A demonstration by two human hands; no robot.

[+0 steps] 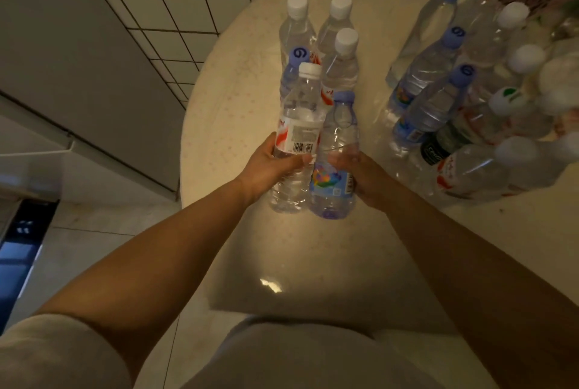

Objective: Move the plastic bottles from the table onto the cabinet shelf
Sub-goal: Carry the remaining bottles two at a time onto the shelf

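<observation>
Head view: the left hand (275, 163) grips a white-cap bottle (297, 138), fingers curled round its lower label with the thumb across the barcode. The right hand (360, 174) grips a blue-cap bottle (336, 156), fingers wrapped round its middle just above the coloured label. The two held bottles touch side by side and stand nearly upright; whether their bases rest on the table (238, 100) or hang just above it cannot be told. Behind them, on the same table, stands a cluster of four bottles (340, 53): three with white caps and one with a blue cap, close together and upright. To the right, well apart from that cluster, a larger group of bottles (454, 91) stands packed together, with mixed white and blue caps; its far-right members are blurred. A tiled wall (175, 12) runs behind the table. A grey cabinet panel (72, 59) occupies the left side. The cabinet shelf cannot be identified in this view.
</observation>
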